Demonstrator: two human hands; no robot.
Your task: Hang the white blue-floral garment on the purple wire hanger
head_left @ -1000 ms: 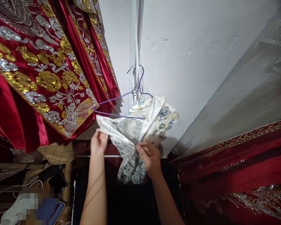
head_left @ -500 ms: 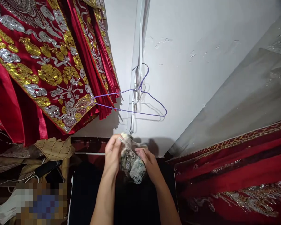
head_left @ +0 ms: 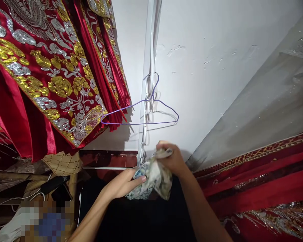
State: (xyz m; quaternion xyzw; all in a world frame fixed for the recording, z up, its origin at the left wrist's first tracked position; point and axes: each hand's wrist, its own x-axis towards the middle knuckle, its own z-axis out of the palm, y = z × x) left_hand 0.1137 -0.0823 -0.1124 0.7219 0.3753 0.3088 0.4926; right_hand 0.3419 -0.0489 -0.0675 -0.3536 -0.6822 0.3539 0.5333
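Note:
A crumpled patterned cloth [head_left: 147, 188], pale with green and grey markings, is bunched between my two hands above my dark-clad lap. My left hand [head_left: 127, 183] grips its left part, the thumb lying across the front. At the cloth's upper right, my right hand [head_left: 170, 158] is closed around a gathered fold. Whether the cloth is a garment, I cannot tell. Above both hands a bare purple wire hanger [head_left: 131, 123] hangs from a white strap [head_left: 152, 50] by the wall, touched by neither hand.
Red embroidered garments [head_left: 63, 87] hang at the left, reaching close to the hanger. More red sequined fabric [head_left: 255, 181] and a grey translucent cover [head_left: 242, 111] fill the right. A wooden shelf or chair [head_left: 72, 181] at lower left bears a phone [head_left: 62, 195] and white cables.
My right hand has risen and turned with a fold of the cloth. My left hand has moved down to the cloth's left side. The hanger has swung slightly.

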